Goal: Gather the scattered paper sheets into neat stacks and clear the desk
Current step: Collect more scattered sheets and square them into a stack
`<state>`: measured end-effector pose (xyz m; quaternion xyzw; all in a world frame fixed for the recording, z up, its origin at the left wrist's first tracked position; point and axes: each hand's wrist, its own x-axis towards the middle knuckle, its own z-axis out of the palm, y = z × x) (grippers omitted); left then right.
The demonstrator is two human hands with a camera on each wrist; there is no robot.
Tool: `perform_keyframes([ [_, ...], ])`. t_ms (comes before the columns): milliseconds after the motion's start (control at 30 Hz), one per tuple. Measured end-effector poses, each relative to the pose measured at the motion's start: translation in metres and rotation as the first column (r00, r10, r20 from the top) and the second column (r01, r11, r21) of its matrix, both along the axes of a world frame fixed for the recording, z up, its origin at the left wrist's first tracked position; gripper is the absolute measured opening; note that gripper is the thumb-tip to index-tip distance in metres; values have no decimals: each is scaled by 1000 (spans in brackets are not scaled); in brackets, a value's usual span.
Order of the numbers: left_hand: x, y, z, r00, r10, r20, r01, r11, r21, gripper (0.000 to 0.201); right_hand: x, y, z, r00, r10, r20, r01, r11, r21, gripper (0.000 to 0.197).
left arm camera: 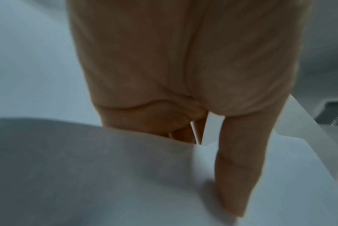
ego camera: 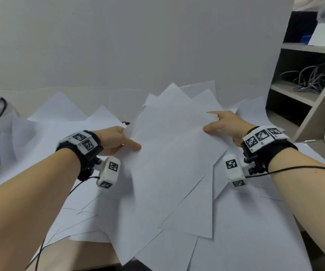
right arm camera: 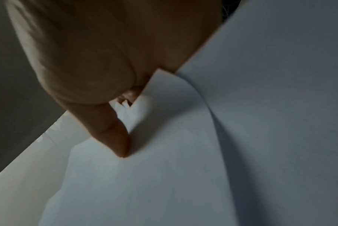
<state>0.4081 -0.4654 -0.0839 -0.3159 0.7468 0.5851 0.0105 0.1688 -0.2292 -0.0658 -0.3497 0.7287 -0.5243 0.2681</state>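
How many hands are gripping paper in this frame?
2. The left hand pinches the left edge of the loose white paper sheets; the right hand pinches their right edge.

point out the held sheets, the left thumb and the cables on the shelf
held sheets (ego camera: 169, 145), head view, middle of the top sheet
left thumb (ego camera: 132, 144), head view, on the thumb lying on the sheets
cables (ego camera: 312, 77), head view, middle of the tangle on the shelf
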Motion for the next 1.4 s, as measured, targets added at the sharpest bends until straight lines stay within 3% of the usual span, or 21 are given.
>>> perform_keyframes([
  [200,-1,17,-24,985,98,-142,-71,981,183,17,3,-2,1,987,-158,-40,154,984,-95,28],
  [300,0,25,-32,969,140,-201,-86,962,258,23,7,-3,5,976,-199,-88,186,973,-134,25],
  [400,0,34,-37,985,94,-147,-53,963,262,39,11,-2,10,964,-219,-153,200,971,-133,30],
  [533,-9,47,-39,981,110,-160,-71,970,230,27,10,6,15,955,-243,-169,228,968,-105,29],
  [667,-25,46,-42,947,221,-235,-167,959,227,25,-2,31,20,897,-418,-142,411,908,-77,17],
  [733,-38,47,-45,913,301,-276,-228,936,268,29,-16,51,16,840,-537,-77,538,843,-9,12],
  [833,-64,53,-51,867,393,-306,-272,889,368,36,-37,92,2,727,-681,-85,681,701,213,8],
  [900,-82,58,-55,853,425,-302,-280,863,421,38,-51,114,-14,729,-664,-168,671,643,370,13],
  [967,-95,61,-62,858,426,-287,-277,854,441,37,-58,127,-29,734,-640,-226,654,580,485,36],
  [1033,-102,62,-69,874,408,-265,-255,848,464,33,-57,131,-37,736,-636,-231,636,532,559,44],
  [1333,-94,56,-89,913,328,-244,-115,777,618,45,-94,126,-54,746,-585,-318,621,440,648,52],
  [1400,-90,57,-86,917,313,-248,-111,796,595,37,-100,122,-56,754,-575,-318,605,419,678,58],
])
